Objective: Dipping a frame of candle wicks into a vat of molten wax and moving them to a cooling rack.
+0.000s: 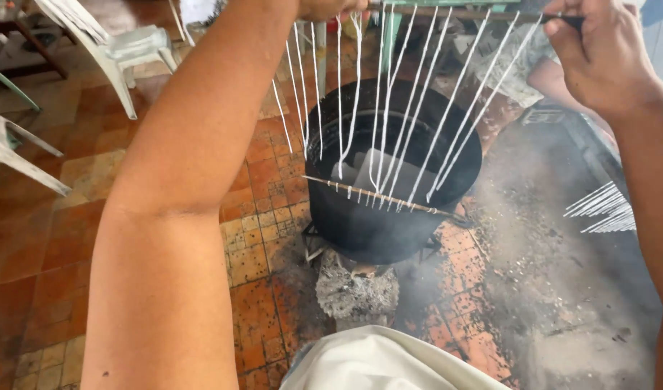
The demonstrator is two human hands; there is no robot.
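White strings [389,108] hang from a rod [447,12] over the black pot [389,209] (smoke drifting beside it); right hand [605,58] fingers pinch the rod's end, left hand [331,7] fingers mostly out of view, grip unclear.

- Your pot [389,217]: black metal, matt, sooty.
- Strands [411,108] you hold up: white, waxy-looking, smooth.
- Upper rod [490,14]: dark, thin; lower stick [374,195] looks like bare wood.
- Floor tiles [79,238]: terracotta, worn, rough.
- Ash heap [356,292]: grey, powdery.
- Chair [115,50]: white plastic, dull.
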